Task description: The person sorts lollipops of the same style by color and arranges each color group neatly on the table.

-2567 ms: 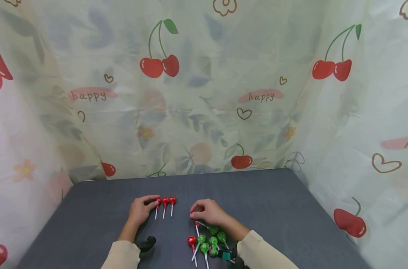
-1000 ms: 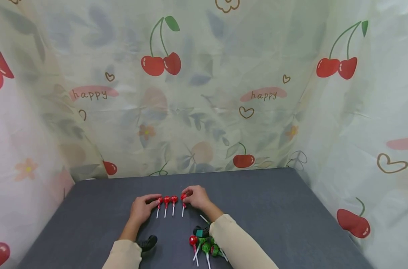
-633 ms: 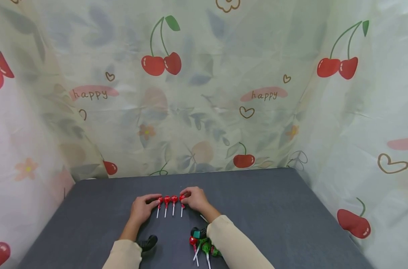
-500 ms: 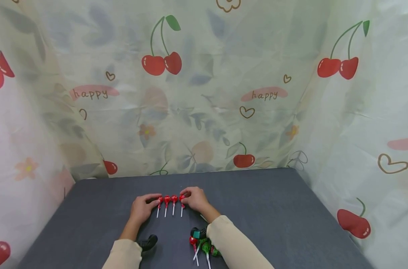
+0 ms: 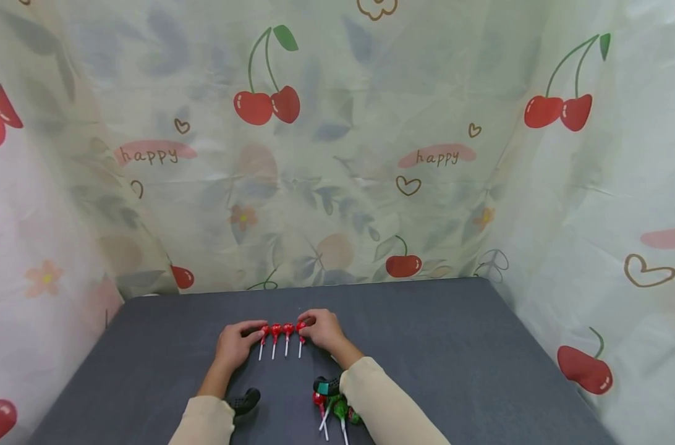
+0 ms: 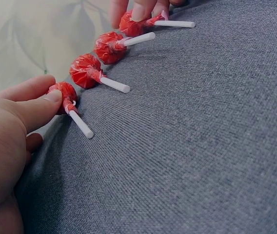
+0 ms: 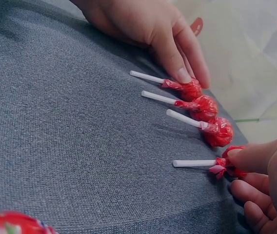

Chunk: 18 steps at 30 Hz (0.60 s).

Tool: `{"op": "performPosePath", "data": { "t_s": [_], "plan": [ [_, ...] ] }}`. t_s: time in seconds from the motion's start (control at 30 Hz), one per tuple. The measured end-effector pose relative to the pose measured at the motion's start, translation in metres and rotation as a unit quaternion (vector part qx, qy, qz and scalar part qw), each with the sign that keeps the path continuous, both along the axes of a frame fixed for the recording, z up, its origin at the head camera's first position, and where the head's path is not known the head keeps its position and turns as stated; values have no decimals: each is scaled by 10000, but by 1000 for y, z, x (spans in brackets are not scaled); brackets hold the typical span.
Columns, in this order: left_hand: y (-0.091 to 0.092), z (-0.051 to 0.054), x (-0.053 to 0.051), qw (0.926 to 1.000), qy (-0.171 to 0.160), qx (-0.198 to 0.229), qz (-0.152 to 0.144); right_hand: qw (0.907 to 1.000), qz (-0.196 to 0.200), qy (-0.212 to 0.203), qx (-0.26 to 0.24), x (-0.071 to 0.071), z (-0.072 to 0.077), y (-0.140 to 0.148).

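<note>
You look to be four along on the dark table (image 5: 426, 346) — your left hand (image 5: 233, 347) pinches the left-end lollipop (image 6: 63, 95) by its head, your right hand (image 5: 324, 330) pinches the right-end lollipop (image 7: 217, 163), and two middle lollipops (image 6: 86, 71) lie between them. All four are red and seem placed, though the right-end one sits slightly apart from its neighbour. Left over, nearer you, are a loose red lollipop (image 5: 319, 399) and some green lollipops (image 5: 340, 409) — your right sleeve (image 5: 384, 402) may hide more
</note>
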<state>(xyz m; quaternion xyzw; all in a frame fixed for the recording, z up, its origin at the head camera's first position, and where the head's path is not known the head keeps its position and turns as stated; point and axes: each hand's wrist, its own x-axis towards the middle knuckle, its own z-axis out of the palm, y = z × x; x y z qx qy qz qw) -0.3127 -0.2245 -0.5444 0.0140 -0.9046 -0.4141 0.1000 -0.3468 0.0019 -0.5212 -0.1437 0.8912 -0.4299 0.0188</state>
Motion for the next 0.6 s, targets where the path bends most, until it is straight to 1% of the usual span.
{"op": "performPosePath", "data": {
  "t_s": [0.33,0.6],
  "plan": [
    [-1,-1,-1,10000,1,-15,-16,9997,-160,-173,-103,-1,0,1],
    [-1,-1,0,10000,10,-26,-28,9996,-149,-128,-198,-1,1,3]
  ]
}}
